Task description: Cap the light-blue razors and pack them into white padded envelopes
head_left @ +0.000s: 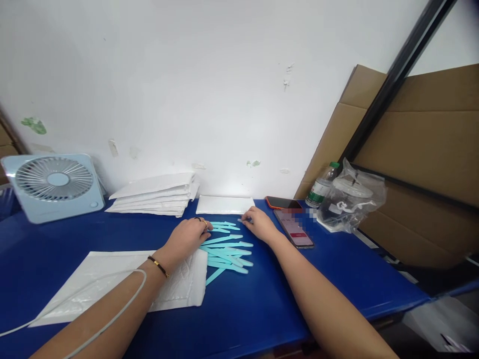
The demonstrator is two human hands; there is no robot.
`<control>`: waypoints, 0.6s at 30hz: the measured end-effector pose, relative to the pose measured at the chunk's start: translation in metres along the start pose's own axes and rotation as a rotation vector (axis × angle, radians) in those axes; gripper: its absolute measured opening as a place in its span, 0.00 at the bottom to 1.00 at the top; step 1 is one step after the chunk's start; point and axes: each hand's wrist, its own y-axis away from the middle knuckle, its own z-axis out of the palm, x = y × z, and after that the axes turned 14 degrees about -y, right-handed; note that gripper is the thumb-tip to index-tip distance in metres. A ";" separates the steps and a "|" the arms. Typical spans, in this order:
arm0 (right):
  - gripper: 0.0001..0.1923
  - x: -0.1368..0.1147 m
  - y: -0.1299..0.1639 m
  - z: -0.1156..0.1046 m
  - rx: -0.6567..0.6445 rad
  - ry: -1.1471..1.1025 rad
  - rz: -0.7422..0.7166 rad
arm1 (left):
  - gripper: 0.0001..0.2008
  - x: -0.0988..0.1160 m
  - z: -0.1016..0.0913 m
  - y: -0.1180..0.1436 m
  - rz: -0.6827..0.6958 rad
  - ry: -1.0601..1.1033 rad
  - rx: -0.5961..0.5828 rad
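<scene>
Several turquoise eyebrow razors (pixel 227 260) with pale tips lie fanned out on the blue table, some crossing one another. My left hand (pixel 190 235) has its fingers curled over the handle ends of a smaller upper group of the razors (pixel 226 226). To the right of that group, my right hand (pixel 258 223) pinches a small clear piece (pixel 240 220), perhaps a blade cap; its exact shape is too small to tell. Below my left wrist lies a white padded mailer (pixel 187 279), its right edge beside the lower razors' handles.
White mailers (pixel 153 194) are stacked against the wall, near a blue fan (pixel 56 184). A flat white packet (pixel 224 205) lies behind my hands. To the right are two phones (pixel 294 227), a bottle (pixel 322 187) and a bagged cup (pixel 348 199). A white cable (pixel 123 309) crosses my left forearm.
</scene>
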 end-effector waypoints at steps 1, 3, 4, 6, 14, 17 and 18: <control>0.04 -0.002 0.000 0.000 -0.012 -0.003 0.009 | 0.13 0.001 0.000 0.000 -0.012 0.000 -0.008; 0.03 -0.005 0.001 -0.002 -0.040 -0.017 0.016 | 0.13 0.002 -0.002 0.000 -0.038 0.009 -0.021; 0.03 -0.006 0.002 -0.003 -0.055 -0.024 0.017 | 0.13 0.002 -0.003 0.000 -0.050 0.016 -0.025; 0.03 -0.009 0.005 -0.007 -0.092 -0.038 0.035 | 0.11 0.004 -0.005 0.000 -0.073 0.031 -0.040; 0.02 -0.018 0.013 -0.016 -0.245 -0.087 0.195 | 0.08 0.004 -0.005 0.001 -0.098 0.056 -0.025; 0.02 -0.020 0.013 -0.016 -0.213 -0.190 0.183 | 0.07 0.004 -0.004 0.001 -0.100 0.086 -0.007; 0.03 -0.022 0.014 -0.015 -0.204 -0.244 0.172 | 0.07 0.004 -0.004 0.000 -0.106 0.106 -0.011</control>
